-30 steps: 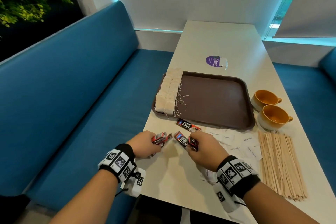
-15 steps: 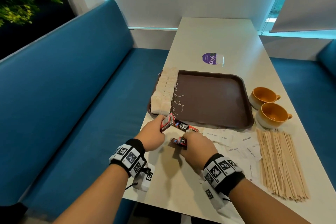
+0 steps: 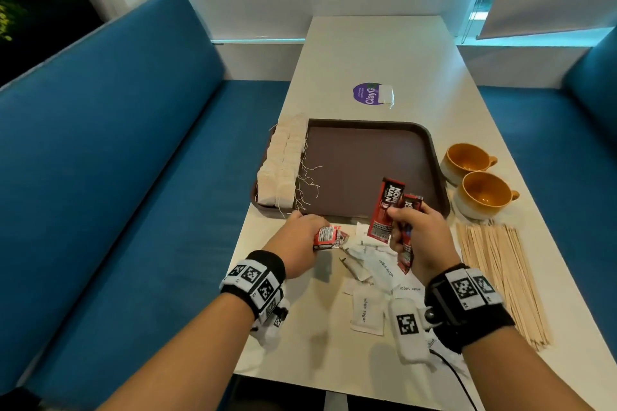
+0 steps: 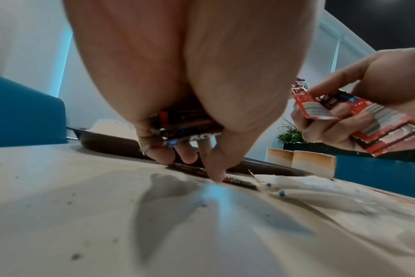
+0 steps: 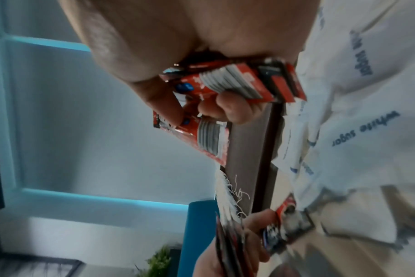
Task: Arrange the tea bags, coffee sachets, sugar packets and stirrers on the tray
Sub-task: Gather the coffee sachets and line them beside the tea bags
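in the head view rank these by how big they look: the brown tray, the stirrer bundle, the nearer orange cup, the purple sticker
1. brown tray
2. stirrer bundle, though it lies nearer the camera, which inflates it
3. nearer orange cup
4. purple sticker, smallest, though farthest away and partly covered by a white packet

Left hand (image 4: 189, 78) grips dark coffee sachets (image 4: 185, 127), thumb tip touching another sachet (image 4: 237, 180) on the table (image 4: 83, 206). Right hand (image 4: 367, 105) pinches red sachets (image 4: 358, 120). White sugar packets (image 4: 308, 187) lie beside the tray (image 4: 111, 144).
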Demonstrator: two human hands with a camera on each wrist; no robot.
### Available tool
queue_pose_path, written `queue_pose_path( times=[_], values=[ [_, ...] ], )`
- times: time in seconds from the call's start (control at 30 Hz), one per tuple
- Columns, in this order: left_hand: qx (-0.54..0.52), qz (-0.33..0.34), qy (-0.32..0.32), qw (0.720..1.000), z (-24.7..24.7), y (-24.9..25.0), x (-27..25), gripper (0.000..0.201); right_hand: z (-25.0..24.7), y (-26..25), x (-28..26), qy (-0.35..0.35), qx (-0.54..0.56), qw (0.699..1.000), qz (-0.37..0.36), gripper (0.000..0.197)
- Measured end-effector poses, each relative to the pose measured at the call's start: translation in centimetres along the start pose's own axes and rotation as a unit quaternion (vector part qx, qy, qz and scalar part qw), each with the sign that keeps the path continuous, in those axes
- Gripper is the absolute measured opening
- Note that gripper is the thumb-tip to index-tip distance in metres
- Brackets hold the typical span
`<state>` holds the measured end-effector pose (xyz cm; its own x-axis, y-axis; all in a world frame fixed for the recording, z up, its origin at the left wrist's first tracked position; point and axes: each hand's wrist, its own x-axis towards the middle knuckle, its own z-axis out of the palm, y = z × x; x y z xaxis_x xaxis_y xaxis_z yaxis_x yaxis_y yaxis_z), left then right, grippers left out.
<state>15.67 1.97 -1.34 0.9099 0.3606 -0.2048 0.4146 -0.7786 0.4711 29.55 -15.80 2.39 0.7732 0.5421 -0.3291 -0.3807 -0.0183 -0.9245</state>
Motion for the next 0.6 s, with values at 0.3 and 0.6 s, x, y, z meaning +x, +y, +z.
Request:
queue_pose_path(
  times=[0.3,0.6],
  values=[
    [0.072,-0.017,-0.003,0.997,0.3,-0.1,-2.6,0.025,-1.0,1.3,-3.1,0.009,0.135,0.983,0.127,0.007],
    [0.057,-0.033,-0.014,0.998,2.1,1.3,-6.9,0.021,-0.7,2.0,-5.6,-0.031,0.132,0.976,0.173,0.013]
  ],
)
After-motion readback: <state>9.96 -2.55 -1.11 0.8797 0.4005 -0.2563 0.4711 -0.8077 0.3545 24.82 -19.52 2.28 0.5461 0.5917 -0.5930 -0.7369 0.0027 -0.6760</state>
